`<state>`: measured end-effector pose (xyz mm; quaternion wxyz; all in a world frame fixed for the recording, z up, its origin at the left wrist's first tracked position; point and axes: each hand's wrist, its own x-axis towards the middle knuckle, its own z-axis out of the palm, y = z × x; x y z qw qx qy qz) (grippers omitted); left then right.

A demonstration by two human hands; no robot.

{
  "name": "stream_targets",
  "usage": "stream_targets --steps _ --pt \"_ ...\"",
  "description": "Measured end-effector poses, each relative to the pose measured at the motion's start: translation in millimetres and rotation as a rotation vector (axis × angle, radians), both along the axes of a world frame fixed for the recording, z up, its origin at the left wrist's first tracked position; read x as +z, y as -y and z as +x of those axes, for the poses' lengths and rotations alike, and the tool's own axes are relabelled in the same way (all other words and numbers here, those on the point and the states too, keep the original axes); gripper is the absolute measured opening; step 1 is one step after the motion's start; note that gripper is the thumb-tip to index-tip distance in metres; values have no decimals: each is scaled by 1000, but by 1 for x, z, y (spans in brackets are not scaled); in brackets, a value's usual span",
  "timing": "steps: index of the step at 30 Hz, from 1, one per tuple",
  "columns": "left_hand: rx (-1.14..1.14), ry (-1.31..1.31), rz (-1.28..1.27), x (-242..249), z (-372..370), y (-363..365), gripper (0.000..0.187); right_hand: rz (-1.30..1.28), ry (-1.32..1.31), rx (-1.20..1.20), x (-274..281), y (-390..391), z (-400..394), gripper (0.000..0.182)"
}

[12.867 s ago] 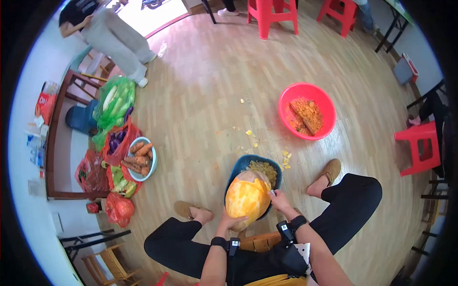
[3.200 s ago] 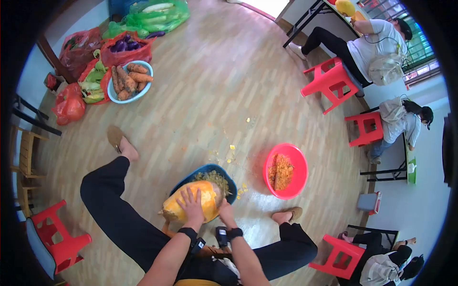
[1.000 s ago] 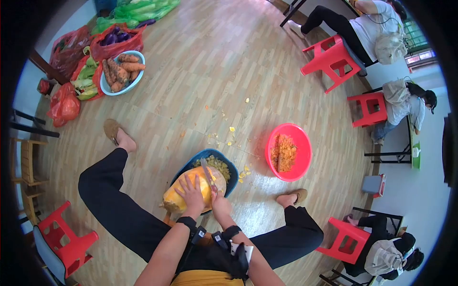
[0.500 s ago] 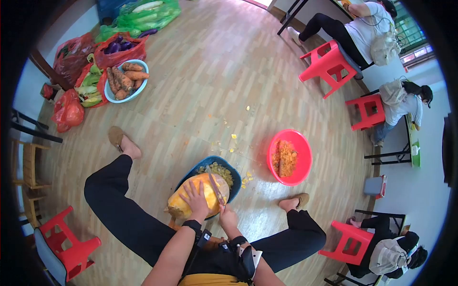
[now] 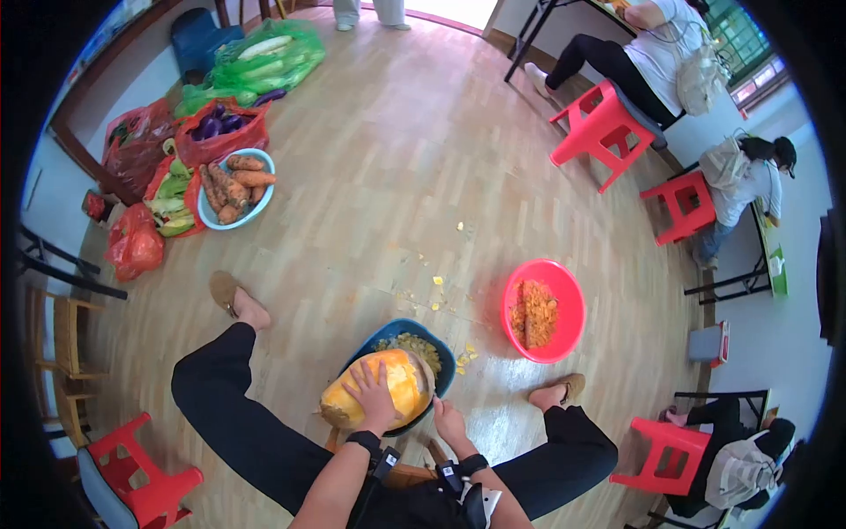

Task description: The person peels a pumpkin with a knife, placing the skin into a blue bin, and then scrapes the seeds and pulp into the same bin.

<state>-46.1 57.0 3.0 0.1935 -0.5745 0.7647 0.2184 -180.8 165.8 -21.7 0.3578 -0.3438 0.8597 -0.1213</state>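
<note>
A large, partly peeled pumpkin (image 5: 399, 375) lies on its side over a dark blue basin (image 5: 448, 346) that holds pale green-yellow scraps (image 5: 414, 346). My left hand (image 5: 374, 401) rests on the pumpkin's near side, fingers spread across the bare orange flesh. Beside the pumpkin's right end, my right hand (image 5: 450, 421) is closed around the handle of a knife. The blade is edge-on and almost wholly hidden in the gap between the pumpkin and the basin wall.
A pink basin (image 5: 577, 309) with orange shreds (image 5: 538, 313) stands to the right. Orange peel bits (image 5: 467, 355) lie on the floor. At the back left are a light blue bowl (image 5: 232, 220) of muddy carrots (image 5: 231, 188) and bagged vegetables (image 5: 264, 62). People sit on red stools (image 5: 683, 207) along the right.
My right hand has brought the knife from across the top of the pumpkin down past its right end. The view has shifted up, showing a person's legs at the doorway.
</note>
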Motion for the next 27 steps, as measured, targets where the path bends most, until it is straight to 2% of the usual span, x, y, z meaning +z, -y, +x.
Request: stream_targets --steps 4,12,16,23,27 --pt "9 15 125 -4 9 34 132 18 29 29 21 13 12 40" --pt "235 -93 445 -5 11 59 136 31 -37 120 36 3 17 38" --pt "302 -109 457 -3 14 53 137 -6 -57 149 34 5 18 36" --pt "281 -85 474 -17 15 63 140 -104 -93 152 25 10 12 33" --pt "255 -109 416 -15 14 58 138 -58 -93 160 29 14 10 34"
